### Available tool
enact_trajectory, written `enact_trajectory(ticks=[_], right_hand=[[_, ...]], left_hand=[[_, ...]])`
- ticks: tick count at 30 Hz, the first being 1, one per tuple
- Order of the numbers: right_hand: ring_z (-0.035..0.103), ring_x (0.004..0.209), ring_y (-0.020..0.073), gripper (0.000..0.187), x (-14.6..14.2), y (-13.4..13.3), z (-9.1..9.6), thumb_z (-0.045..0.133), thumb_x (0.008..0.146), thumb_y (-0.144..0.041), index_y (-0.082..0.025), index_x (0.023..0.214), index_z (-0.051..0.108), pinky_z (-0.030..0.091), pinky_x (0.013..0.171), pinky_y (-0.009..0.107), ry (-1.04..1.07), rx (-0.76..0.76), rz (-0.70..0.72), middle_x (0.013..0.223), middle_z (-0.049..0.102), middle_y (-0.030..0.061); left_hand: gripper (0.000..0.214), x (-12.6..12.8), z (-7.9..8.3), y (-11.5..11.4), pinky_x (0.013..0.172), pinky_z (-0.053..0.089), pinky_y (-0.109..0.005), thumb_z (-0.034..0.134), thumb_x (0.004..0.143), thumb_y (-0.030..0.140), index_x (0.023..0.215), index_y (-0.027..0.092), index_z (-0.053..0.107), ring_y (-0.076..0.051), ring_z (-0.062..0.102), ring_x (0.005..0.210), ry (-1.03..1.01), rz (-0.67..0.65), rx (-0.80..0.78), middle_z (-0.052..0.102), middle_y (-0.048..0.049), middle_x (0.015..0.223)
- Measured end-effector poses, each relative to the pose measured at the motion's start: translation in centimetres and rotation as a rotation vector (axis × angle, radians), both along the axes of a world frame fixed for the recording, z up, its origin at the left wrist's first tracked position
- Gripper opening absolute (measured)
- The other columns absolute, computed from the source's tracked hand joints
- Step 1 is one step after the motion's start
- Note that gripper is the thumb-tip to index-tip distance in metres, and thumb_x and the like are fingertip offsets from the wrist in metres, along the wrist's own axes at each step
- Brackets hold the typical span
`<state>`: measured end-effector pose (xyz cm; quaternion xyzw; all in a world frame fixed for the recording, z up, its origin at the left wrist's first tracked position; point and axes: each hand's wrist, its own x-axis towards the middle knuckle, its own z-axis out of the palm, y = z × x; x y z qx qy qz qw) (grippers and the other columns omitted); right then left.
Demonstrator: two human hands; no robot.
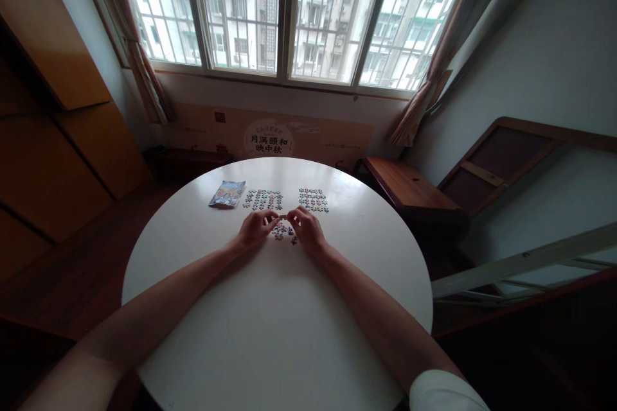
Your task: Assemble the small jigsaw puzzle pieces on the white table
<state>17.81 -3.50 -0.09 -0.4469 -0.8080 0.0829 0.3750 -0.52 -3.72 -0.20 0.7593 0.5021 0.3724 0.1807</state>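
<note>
Over the middle of a round white table [270, 321], my left hand [256, 227] and my right hand [305, 227] face each other. Between their fingertips is a small puzzle piece or joined pair of pieces [283, 217], seen edge-on, pinched from both sides. Just below the hands lies a loose heap of puzzle pieces [279, 231], partly hidden by my fingers. Beyond my left hand, pieces stand in rows as a left group [263, 199]. Past my right hand is a right group of rowed pieces [313, 199].
A colourful printed sheet or packet [227, 194] lies left of the rows. Behind the table are a long printed box [308, 135] and barred windows. A wooden bench [409, 183] stands at the right, with orange cabinets [96, 148] at the left.
</note>
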Motion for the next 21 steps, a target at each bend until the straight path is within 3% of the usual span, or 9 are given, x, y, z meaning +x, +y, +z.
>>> enact_trajectory(ticks=[21], right_hand=[[0.059, 0.071, 0.0110, 0.013, 0.07, 0.19, -0.16, 0.053, 0.088, -0.021, -0.018, 0.089, 0.065, 0.043, 0.064, 0.021, 0.062, -0.033, 0.024, 0.088, 0.061, 0.0040]], left_hand=[[0.026, -0.07, -0.11, -0.03, 0.053, 0.040, -0.021, 0.052, 0.082, 0.037, 0.090, 0.019, 0.070, -0.012, 0.056, 0.052, 0.033, 0.041, 0.024, 0.064, 0.0001, 0.058]])
